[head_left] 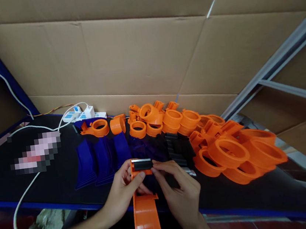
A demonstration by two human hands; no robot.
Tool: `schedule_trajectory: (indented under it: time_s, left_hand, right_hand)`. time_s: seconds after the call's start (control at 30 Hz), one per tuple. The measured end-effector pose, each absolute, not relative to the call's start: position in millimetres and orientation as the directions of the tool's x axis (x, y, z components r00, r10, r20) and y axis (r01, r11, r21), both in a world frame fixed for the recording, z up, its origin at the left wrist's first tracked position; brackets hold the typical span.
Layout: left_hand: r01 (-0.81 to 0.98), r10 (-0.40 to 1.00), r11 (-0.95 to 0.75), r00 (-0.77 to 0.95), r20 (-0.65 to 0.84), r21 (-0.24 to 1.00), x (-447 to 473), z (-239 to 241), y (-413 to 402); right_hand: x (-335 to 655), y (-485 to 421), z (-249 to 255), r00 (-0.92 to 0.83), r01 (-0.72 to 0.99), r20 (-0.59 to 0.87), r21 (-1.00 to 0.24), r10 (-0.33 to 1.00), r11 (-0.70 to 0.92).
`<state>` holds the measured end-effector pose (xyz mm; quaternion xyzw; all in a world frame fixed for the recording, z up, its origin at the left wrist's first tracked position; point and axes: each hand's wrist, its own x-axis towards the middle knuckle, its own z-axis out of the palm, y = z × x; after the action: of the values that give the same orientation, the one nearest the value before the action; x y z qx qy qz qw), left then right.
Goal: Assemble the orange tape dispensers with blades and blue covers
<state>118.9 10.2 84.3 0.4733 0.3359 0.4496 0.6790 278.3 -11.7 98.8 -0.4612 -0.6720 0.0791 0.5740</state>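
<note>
My left hand [123, 187] is closed around the head of an orange tape dispenser [147, 223], its thumb pressed on the front. Across the top of that head lies a black strip [142, 165] with a toothed metal blade [141, 160] along its upper edge. The fingers of my right hand [180, 187] pinch the right end of the strip. The dispenser's wide round body hangs down past the table's front edge. Behind my hands are stacked dark blue curved plates [102, 159] and a pile of black ridged pieces [176, 148].
Many orange dispenser bodies [231, 152] are heaped at the right, with another group [173, 119] along the back. A white power strip [84, 115] with plugs and cables sits at the back left. A cardboard wall [135, 57] closes off the rear; a pixelated patch covers something at left.
</note>
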Motion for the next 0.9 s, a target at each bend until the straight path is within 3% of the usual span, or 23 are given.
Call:
schedule_trajectory:
  time_s: [0.13,0.3,0.47,0.6,0.77,0.9]
  left_hand:
    - [-0.288,0.928,0.149,0.372,-0.033,0.946,118.4,84.2,9.8]
    - [-0.297,0.934,0.141,0.356,-0.028,0.944,119.4,83.6,9.3]
    - [-0.295,0.932,0.131,0.362,-0.016,0.946,120.3,80.8,10.0]
    - [-0.295,0.935,0.128,0.354,-0.016,0.947,120.4,79.6,9.5]
    - [-0.286,0.933,0.145,0.357,-0.035,0.947,120.1,77.8,10.1]
    - [-0.271,0.936,0.145,0.349,-0.043,0.951,119.8,78.4,11.2]
  right_hand:
    - [276.5,-14.4,102.1,0.104,0.561,0.692,-0.634,0.714,0.532]
    - [277.2,-13.9,97.2,0.039,0.543,0.741,-0.579,0.67,0.608]
    - [279.3,-10.4,94.6,0.192,0.428,0.56,-0.787,0.806,0.445]
    - [279.7,-7.4,97.5,0.195,0.406,0.485,-0.831,0.852,0.38]
    - [276.5,-5.9,94.8,0.206,0.442,0.516,-0.807,0.831,0.392]
    - [274.1,-7.8,95.0,0.118,0.572,0.66,-0.656,0.742,0.492]
